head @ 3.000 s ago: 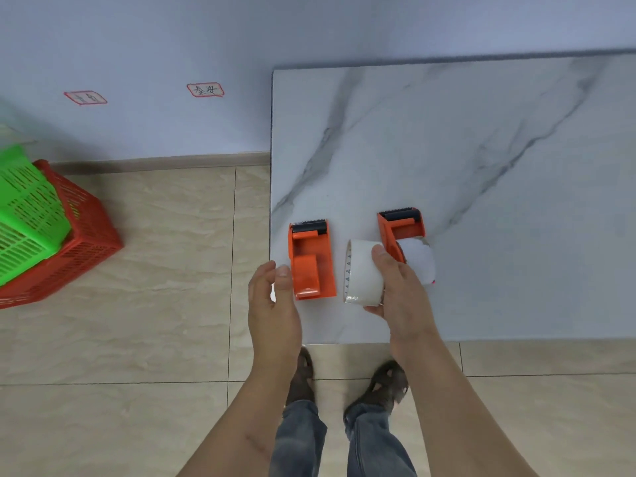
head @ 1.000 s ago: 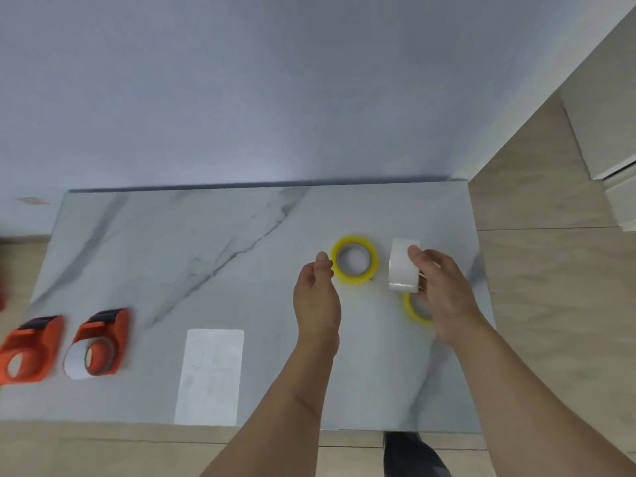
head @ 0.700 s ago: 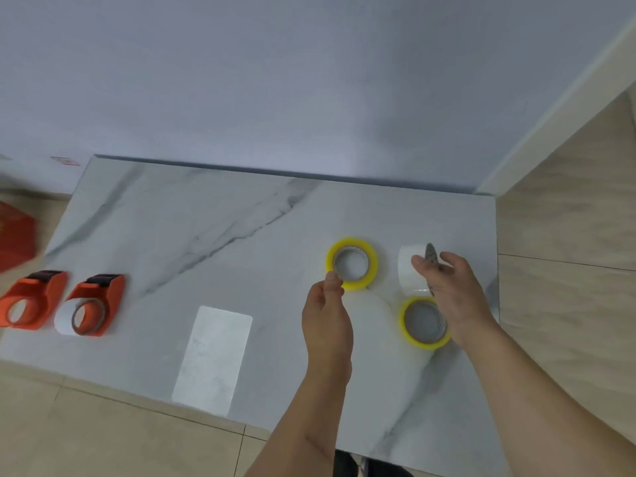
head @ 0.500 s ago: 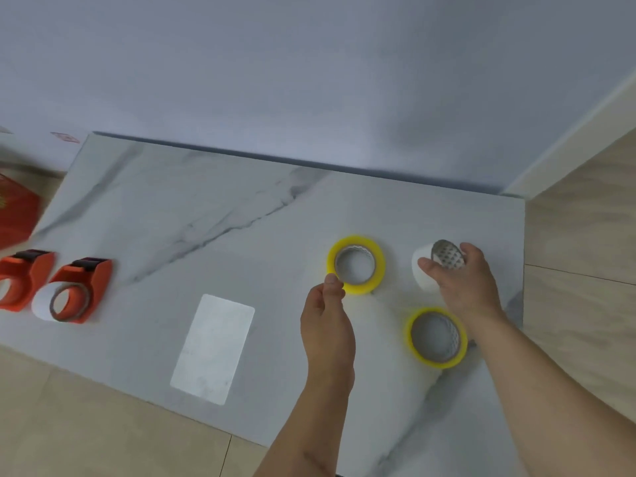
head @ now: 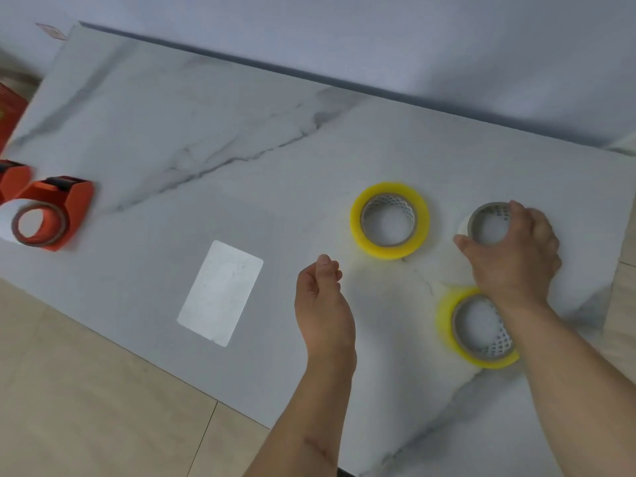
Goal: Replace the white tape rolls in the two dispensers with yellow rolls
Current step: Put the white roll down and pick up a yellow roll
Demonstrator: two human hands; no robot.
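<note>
At the far left edge of the marble table (head: pixel 344 149) an orange dispenser (head: pixel 13 177) is showing only partly, cut off by the frame, so whether it is carrying a roll I cannot tell. Just beside it a second dispenser (head: pixel 58 208) is lying on its side, with a white roll (head: pixel 10 218) sitting on its hub. Nearer the middle a pale rectangular patch (head: pixel 220 292) is lying flat. The left hand (head: pixel 323 304) is hovering above the table with fingers loosely curled, gripping nothing, near the first yellow roll (head: pixel 389 220), which is lying flat. The right hand (head: pixel 509 256) is curling its fingers round a removed white roll (head: pixel 485 223), which seems to be resting flat on the table; its wrist is crossing above the second yellow roll (head: pixel 478 327). Judging from this, the white roll is being parked; it is worth placing it well apart from the yellow ones and flat, so it is not rolling, then letting the idle left hand be taking the nearer yellow roll
</note>
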